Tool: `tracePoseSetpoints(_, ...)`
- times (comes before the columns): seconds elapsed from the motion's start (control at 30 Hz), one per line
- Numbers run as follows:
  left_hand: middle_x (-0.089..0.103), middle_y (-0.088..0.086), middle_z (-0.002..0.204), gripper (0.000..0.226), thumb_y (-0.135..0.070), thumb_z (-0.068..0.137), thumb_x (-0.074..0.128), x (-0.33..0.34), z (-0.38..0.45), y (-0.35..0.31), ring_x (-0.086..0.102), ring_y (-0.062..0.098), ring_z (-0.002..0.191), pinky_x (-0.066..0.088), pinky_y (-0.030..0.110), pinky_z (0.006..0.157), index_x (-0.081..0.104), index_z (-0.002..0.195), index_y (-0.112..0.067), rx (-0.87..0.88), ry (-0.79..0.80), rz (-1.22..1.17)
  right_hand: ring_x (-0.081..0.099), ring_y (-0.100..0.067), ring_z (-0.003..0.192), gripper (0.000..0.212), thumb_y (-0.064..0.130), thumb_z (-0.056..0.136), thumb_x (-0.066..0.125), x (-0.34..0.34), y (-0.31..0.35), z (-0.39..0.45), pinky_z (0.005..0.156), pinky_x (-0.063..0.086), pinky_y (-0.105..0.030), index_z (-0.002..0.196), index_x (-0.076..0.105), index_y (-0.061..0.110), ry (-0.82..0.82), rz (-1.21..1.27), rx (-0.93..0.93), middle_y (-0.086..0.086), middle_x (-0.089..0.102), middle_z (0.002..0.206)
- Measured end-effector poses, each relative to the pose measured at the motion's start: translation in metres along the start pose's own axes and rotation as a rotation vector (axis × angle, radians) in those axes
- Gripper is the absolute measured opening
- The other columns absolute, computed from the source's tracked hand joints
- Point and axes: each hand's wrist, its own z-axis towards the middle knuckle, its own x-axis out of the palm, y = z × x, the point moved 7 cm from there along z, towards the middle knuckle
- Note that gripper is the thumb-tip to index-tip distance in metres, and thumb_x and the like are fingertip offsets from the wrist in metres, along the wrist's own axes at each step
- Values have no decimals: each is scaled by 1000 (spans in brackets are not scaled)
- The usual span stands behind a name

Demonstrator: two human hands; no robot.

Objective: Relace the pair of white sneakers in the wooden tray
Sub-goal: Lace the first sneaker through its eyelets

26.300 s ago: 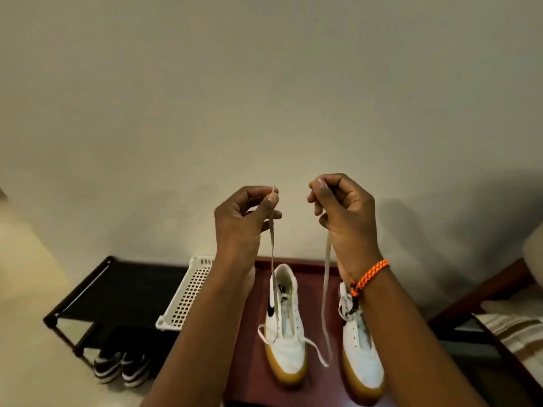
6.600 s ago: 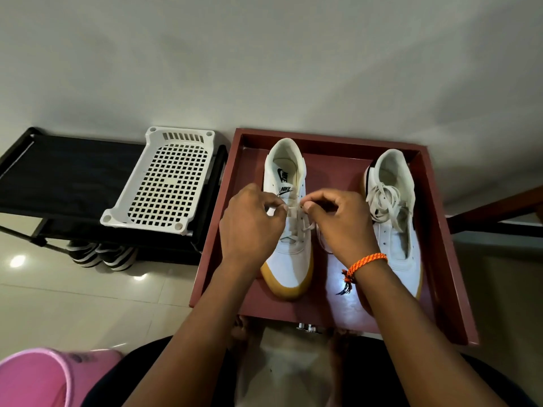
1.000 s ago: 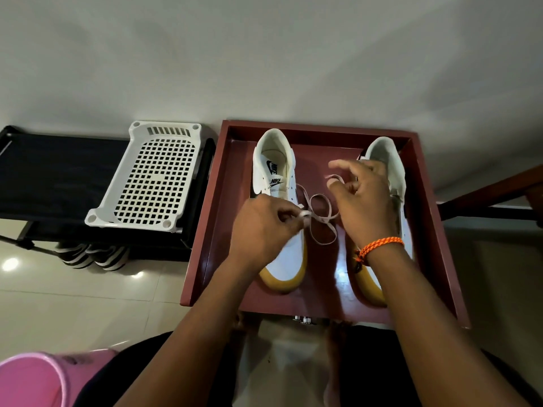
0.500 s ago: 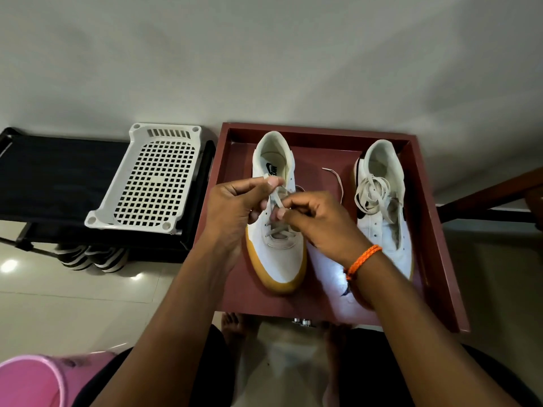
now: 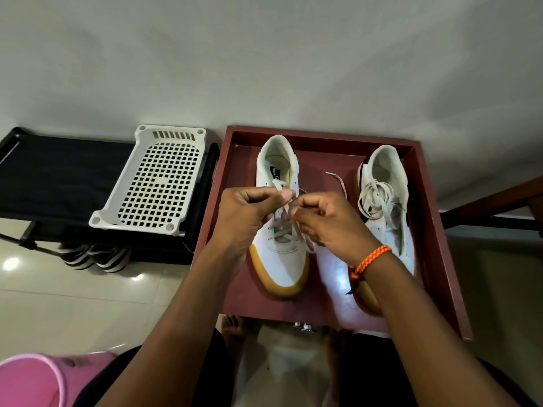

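My left hand (image 5: 246, 210) pinches one end of the lace (image 5: 283, 201) between thumb and fingers, above the left sneaker (image 5: 279, 259). My right hand (image 5: 329, 221) pinches the other end just beside it. I judge this shoe is laced and I am tying it. The right sneaker (image 5: 390, 207) has only a loose lace bundle (image 5: 376, 198) lying on it, so it is not yet laced. In the wooden tray (image 5: 440, 259) I count two sneakers and two laces.
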Motion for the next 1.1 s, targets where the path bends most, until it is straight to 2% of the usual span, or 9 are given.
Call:
tracePoseSetpoints(0.1,59,2,61,20,-17,91,80,-4,0,0,40,7,52,36,14,49,83,104,-1,-20,-32,-53,36,-6,42,19,-1,104,57,-3,-4,-8,44,33,-16,98,70,-15,225,-2,92,2,52,51)
tracePoseSetpoints(0.23,53,15,74,22,-22,89,84,-16,2,-2,39,7,53,36,16,52,84,102,-4,-10,-119,-88,66,-13,71,22,3,95,67,-5,-21,-26,74,54,-27,80,82,11,534,-397,167,-10,79,84)
tracePoseSetpoints(0.3,53,14,72,22,-22,89,83,-18,2,-2,38,7,54,36,15,52,84,102,-4,-15,-118,-93,62,-9,63,26,2,95,67,-10,-25,-21,69,50,-23,87,84,20,426,-425,165,-9,78,80)
tracePoseSetpoints(0.4,55,-2,60,21,-22,91,81,-10,2,1,37,8,56,32,16,52,85,104,-6,-35,-59,-72,31,-9,46,31,6,96,61,-11,-6,-5,50,31,-21,113,79,25,59,-249,8,0,46,52)
tracePoseSetpoints(0.53,56,-4,56,22,-18,94,78,-4,1,1,40,5,52,34,13,50,83,109,-3,-51,-18,-53,38,-6,43,20,7,104,59,10,4,1,45,33,-20,114,74,16,-66,-23,-40,3,48,50)
tracePoseSetpoints(0.7,47,2,58,21,-18,93,79,-8,1,-1,36,5,49,34,13,48,83,108,-3,-41,-44,-54,33,-9,41,25,1,103,56,10,-2,-5,43,29,-20,88,71,-10,145,-49,68,0,42,49)
tracePoseSetpoints(0.9,50,11,69,15,-18,93,79,-23,1,-2,39,5,50,37,12,52,85,103,-9,-33,-127,-112,28,-7,41,22,12,98,68,-15,-33,-32,46,25,-20,84,85,14,537,-498,297,8,48,45)
tracePoseSetpoints(1.0,56,5,67,16,-21,96,77,-17,1,0,36,9,54,31,20,55,86,105,-11,-42,-72,-74,45,-11,45,20,14,100,67,-24,-27,-17,53,38,-26,91,85,20,292,-448,201,3,58,54)
tracePoseSetpoints(1.1,57,6,65,18,-20,98,75,-9,1,1,34,11,55,29,19,53,85,108,-9,-41,-1,-36,70,-12,71,22,10,98,63,-30,6,-3,68,55,-33,97,82,20,-251,-312,-136,6,77,83)
